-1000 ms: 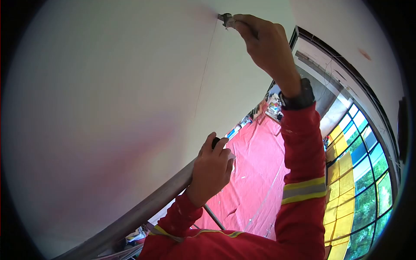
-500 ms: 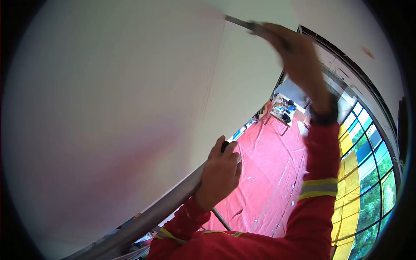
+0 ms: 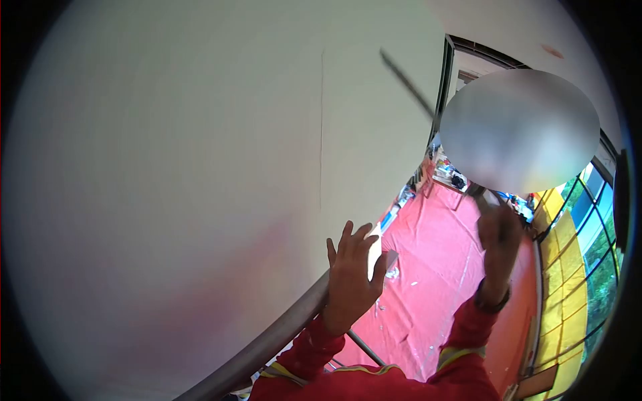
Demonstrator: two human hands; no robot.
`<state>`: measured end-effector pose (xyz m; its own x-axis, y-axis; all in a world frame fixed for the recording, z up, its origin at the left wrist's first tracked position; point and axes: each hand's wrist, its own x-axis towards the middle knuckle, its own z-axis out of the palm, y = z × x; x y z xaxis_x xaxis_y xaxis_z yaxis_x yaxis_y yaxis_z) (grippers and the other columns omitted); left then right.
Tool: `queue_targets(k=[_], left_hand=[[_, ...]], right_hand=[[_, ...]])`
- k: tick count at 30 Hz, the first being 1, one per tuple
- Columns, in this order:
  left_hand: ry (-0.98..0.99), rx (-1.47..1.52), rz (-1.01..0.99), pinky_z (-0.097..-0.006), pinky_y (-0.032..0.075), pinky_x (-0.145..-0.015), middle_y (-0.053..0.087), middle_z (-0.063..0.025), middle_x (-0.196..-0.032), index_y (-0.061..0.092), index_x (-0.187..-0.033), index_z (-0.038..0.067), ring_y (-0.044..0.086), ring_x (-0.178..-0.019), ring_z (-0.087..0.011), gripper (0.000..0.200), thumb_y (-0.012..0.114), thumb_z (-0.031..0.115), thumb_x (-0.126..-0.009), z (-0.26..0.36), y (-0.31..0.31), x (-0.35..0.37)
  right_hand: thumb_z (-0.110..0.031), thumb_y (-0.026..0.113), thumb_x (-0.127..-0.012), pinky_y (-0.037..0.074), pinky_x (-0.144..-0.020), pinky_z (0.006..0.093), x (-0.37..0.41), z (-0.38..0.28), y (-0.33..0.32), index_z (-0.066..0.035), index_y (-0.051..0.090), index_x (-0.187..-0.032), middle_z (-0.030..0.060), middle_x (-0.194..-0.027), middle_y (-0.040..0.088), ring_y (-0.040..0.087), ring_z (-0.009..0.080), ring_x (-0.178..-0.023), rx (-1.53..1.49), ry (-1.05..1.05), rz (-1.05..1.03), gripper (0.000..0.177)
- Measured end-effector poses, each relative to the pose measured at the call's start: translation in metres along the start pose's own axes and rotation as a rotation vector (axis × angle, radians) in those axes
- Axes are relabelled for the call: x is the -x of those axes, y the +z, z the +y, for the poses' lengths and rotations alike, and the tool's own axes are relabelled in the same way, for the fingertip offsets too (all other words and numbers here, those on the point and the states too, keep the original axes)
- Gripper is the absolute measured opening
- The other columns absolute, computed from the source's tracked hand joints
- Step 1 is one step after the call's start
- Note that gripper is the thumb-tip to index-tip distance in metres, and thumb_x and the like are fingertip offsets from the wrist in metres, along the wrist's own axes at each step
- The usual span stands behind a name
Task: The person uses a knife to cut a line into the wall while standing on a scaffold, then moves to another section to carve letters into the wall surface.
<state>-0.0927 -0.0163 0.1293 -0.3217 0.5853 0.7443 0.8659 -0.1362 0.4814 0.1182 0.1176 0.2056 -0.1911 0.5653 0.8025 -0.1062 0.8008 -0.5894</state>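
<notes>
My left hand [image 3: 353, 284] is raised beside the pale wall [image 3: 200, 134], over the end of a thick grey rail [image 3: 294, 314]. Its fingers are stretched out and spread. A flat white piece [image 3: 375, 252] shows between thumb and forefinger; I cannot tell whether the hand touches it. My right hand [image 3: 500, 244], smeared by motion, is closed around the lower end of a long, thin grey tool [image 3: 409, 85]. This tool points up and left in front of the wall, its middle hidden by a blurred oval patch. A fine vertical crack line [image 3: 322, 134] runs down the wall.
A creased pink-red sheet [image 3: 428, 281] covers the floor below. Toward the far end stands a cluttered table [image 3: 449, 175]. Along the right are yellow panels [image 3: 565, 267] and a dark-framed window [image 3: 602, 254]. A thinner metal bar [image 3: 366, 347] branches below the rail.
My right hand has come down and away from the wall with the tool, whose tip has left the crack line. My left hand's fingers have spread, and a dark thing there no longer shows.
</notes>
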Motion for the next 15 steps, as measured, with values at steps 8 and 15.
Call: queue_targets(k=[8,15], left_hand=[[0.045,1.177,0.053,-0.0458,0.048,-0.106,0.061,-0.0249,-0.129,0.029,-0.152,-0.007,0.063,-0.119,-0.0320,0.056,0.041,0.029,-0.111,0.013,0.008,-0.034],[-0.275,1.224,0.043,-0.0261,0.045,-0.050,0.059,-0.0074,-0.077,0.053,-0.118,0.002,0.050,-0.053,-0.0101,0.024,0.053,0.023,-0.108,0.026,0.002,-0.020]], right_hand=[[-0.014,0.063,-0.098,0.033,-0.045,0.0224,0.123,0.027,0.090,0.002,0.056,-0.131,0.0001,-0.069,0.056,0.044,0.0043,-0.050,-0.716,0.473,-0.114,0.037],[-0.028,0.063,-0.098,0.049,-0.082,0.0351,0.129,0.038,0.098,0.002,0.058,-0.129,0.0144,-0.114,0.062,0.061,0.0229,-0.097,-0.442,0.266,-0.242,0.045]])
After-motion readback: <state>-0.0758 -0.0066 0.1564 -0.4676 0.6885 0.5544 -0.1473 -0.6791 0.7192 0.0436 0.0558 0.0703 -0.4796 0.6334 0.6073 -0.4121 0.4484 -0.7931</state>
